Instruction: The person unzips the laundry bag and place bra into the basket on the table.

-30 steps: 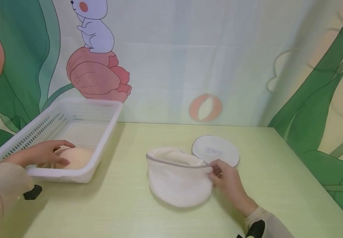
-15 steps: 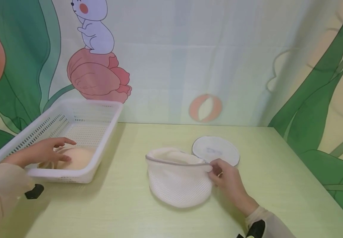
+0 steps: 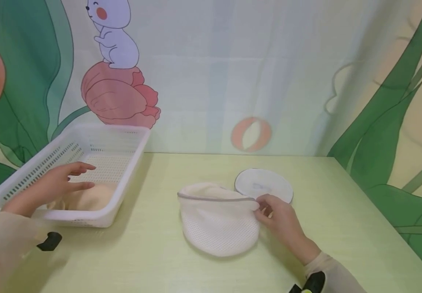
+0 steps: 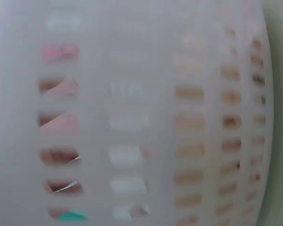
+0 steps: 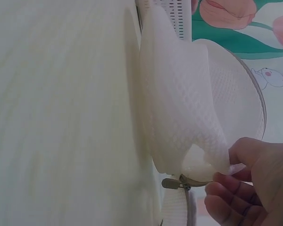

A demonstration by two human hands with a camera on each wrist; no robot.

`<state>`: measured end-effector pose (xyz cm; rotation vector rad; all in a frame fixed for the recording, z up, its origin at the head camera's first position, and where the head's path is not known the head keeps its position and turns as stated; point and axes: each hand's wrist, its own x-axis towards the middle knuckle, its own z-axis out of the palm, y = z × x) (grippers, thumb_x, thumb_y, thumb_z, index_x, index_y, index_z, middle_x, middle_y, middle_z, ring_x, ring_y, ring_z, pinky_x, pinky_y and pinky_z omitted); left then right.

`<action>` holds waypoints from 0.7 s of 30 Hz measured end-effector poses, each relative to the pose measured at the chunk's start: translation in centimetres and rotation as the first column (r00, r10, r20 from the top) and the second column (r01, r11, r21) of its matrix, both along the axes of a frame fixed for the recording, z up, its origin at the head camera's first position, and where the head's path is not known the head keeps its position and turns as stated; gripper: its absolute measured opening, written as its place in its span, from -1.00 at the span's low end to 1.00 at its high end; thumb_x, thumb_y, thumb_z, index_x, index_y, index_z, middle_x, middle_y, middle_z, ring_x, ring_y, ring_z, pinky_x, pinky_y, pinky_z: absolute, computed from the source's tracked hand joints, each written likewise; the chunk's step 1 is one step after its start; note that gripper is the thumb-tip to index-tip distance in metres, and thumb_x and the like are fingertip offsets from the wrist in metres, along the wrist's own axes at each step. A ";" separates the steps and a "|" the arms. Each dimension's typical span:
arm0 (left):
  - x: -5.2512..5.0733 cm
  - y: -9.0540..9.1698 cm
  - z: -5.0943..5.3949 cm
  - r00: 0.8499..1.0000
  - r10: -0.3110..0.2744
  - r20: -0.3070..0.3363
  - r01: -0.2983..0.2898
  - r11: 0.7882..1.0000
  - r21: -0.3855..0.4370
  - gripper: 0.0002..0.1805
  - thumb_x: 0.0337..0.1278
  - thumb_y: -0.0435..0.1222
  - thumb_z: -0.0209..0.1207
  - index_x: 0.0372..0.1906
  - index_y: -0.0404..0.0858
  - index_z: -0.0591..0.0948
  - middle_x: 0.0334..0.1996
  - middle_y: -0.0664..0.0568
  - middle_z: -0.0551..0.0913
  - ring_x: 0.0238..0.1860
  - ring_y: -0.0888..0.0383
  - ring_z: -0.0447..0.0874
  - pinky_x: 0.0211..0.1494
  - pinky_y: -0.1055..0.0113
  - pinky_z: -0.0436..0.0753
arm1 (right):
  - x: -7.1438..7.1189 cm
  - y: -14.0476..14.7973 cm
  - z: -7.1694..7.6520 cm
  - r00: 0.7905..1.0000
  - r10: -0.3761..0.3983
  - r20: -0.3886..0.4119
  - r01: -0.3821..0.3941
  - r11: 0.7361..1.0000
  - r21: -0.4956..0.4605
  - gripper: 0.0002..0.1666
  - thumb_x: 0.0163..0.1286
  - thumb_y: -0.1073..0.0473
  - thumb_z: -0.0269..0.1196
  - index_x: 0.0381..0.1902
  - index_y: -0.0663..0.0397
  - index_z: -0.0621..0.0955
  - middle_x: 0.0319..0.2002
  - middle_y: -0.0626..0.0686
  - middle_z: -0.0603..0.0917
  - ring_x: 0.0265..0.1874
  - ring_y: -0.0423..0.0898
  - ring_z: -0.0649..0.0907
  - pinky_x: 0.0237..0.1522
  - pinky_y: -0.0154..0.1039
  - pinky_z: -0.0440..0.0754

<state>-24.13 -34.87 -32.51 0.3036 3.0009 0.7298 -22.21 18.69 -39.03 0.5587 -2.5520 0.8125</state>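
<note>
My left hand (image 3: 55,184) is over the near end of a white slotted basket (image 3: 144,140), fingers extended and thumb apart. Just below it lies a smooth beige rounded garment (image 3: 101,195) with strap-like parts, perhaps a bra; the hand partly covers it. In the left wrist view the basket wall (image 4: 146,75) fills most of the picture, with beige showing through its slots. At the table's middle, my right hand (image 3: 283,223) pinches the right end of the zipped rim of a white mesh laundry bag (image 3: 220,232). A metal zip pull (image 5: 170,183) hangs near those fingers.
Behind the bag a round white panel with a dark edge (image 3: 264,182) lies on the pale green table (image 3: 152,260). A printed curtain (image 3: 196,81) with flowers and a rabbit hangs along the back. Black straps are on both wrists.
My left hand has risen slightly off the beige garment, and its thumb has straightened. The bag's mouth looks narrower, its front rim now higher; the right hand keeps its pinch there.
</note>
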 end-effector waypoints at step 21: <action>2.2 6.9 2.1 0.967 -0.071 -0.244 0.095 0.992 0.086 -0.42 0.16 -0.13 0.29 0.23 -0.31 0.45 0.21 -0.31 0.43 0.21 -0.28 0.32 0.16 -0.25 0.35 | -0.1 0.6 0.8 1.000 -0.004 0.024 0.003 0.999 0.053 -0.78 0.08 0.31 0.39 -0.28 0.13 0.62 -0.50 -0.09 0.64 -0.55 -0.22 0.55 -0.48 -0.35 0.52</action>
